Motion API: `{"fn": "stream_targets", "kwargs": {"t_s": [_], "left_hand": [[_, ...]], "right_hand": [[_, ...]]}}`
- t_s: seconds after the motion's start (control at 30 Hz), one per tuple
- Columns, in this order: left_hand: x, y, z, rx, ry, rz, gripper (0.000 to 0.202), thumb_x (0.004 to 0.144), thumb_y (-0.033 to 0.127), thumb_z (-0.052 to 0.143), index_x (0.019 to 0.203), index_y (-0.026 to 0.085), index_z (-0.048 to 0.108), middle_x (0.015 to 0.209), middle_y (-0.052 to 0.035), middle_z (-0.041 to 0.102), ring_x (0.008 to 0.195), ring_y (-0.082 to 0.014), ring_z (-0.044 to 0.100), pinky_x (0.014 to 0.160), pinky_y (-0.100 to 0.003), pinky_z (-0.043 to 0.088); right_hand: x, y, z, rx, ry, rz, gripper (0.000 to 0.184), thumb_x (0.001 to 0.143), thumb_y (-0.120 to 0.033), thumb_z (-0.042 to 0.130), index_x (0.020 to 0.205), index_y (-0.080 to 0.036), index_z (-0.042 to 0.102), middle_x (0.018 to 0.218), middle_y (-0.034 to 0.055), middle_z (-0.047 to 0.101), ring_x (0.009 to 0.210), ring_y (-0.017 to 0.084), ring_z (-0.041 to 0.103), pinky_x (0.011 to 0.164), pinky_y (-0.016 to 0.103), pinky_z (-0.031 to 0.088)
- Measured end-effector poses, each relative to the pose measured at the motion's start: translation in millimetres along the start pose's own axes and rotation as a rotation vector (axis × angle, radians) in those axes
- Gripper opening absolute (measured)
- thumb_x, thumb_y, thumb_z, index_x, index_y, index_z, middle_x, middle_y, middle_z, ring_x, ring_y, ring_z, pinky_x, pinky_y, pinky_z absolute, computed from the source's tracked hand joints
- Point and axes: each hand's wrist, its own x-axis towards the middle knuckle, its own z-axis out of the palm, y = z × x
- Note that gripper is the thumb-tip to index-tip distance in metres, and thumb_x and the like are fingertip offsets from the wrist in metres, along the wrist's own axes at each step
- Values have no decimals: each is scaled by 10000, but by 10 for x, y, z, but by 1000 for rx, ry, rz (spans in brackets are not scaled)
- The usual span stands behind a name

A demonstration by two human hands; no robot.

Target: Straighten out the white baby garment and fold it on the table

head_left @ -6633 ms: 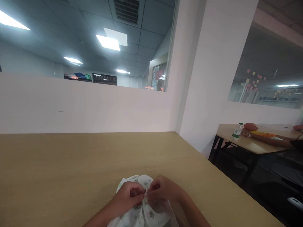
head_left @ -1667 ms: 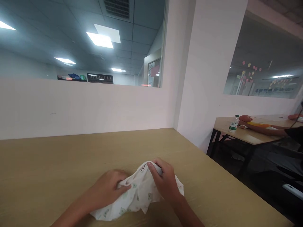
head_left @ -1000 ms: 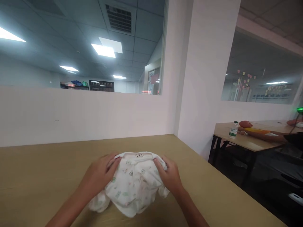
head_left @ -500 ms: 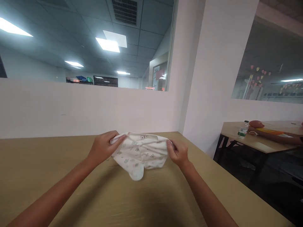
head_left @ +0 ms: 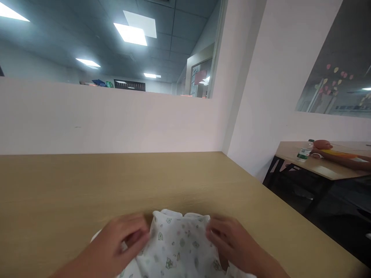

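Note:
A white baby garment (head_left: 179, 247) printed with small green and pink figures lies on the tan wooden table (head_left: 87, 185), close to the near edge. My left hand (head_left: 121, 241) is at its left side, fingers curled against the cloth and blurred by motion. My right hand (head_left: 233, 243) is at its right side, fingers bent onto the cloth's edge. The garment's neckline points away from me. Its lower part runs out of the picture.
A white partition wall (head_left: 101, 119) runs along the table's far edge. The table's right edge (head_left: 278, 216) drops to a dark floor. Another table (head_left: 319, 166) at the right holds a water bottle (head_left: 303, 153), with another person's forearm (head_left: 344, 162) resting on it.
The garment, held up and stretched between both hands half a second ago, has come down and towards me onto the table. Both hands came down with it.

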Motion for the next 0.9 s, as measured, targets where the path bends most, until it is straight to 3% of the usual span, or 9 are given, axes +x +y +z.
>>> {"fn": "stream_targets", "kwargs": {"t_s": [0.07,0.17,0.27,0.37,0.47,0.57,0.67,0.8,0.9], "left_hand": [[325,137,34,-91,-9,-20,318,1037,487,409,984,280,645,981,-14,668,906,-175,605,856,-309,476],[654,17,274,-108,44,-43,303,1009,431,456,1232,294,609,1317,-41,584,1233,-217,514,1072,-369,395],[775,-272,526,-154,-22,-40,244,920,380,576,1112,244,641,1191,-53,615,1146,-228,541,1002,-360,414],[789,-448,624,-129,-30,-47,120,880,315,567,902,202,604,978,-40,627,974,-215,567,909,-342,409],[794,-489,585,-55,-19,-123,172,914,347,510,845,193,545,880,-27,610,863,-202,559,800,-310,376],[822,-545,511,-14,-36,-191,407,966,480,451,690,186,400,679,10,463,677,-163,466,664,-284,292],[853,-702,442,-28,8,-205,532,972,585,436,646,184,308,653,16,376,658,-148,418,644,-276,277],[847,-898,282,-163,14,-167,513,930,658,532,758,180,468,799,-11,514,801,-176,514,720,-270,380],[807,-834,117,-286,19,-169,464,959,671,505,1087,232,582,1166,-48,596,1105,-214,559,931,-305,452]], "right_hand": [[206,159,116,-56,83,70,293,1067,-345,400,995,-242,664,1031,62,655,966,225,608,827,357,470],[396,364,339,-134,62,117,212,973,-210,524,1133,-225,661,1149,93,628,1111,285,551,957,431,436],[437,469,512,-104,83,176,165,894,-148,602,1044,-195,654,1152,100,617,1118,293,530,961,432,425],[468,520,601,-15,134,163,80,923,-123,560,946,-173,618,1099,95,621,1086,264,528,964,407,416],[603,603,650,4,170,134,77,966,-155,538,943,-164,611,1093,98,621,1070,255,524,959,400,408],[826,725,687,7,164,75,60,969,-183,568,954,-166,623,1071,82,627,1045,239,537,943,381,408],[1027,822,710,20,179,42,51,960,-203,601,945,-167,634,1043,70,634,1030,226,550,939,371,413],[1103,844,675,38,275,9,109,979,-242,576,1041,-179,639,1119,83,630,1097,241,544,989,404,416],[1024,775,585,45,343,-21,175,999,-255,517,1125,-201,627,1194,88,625,1159,249,536,1041,433,412]]}}
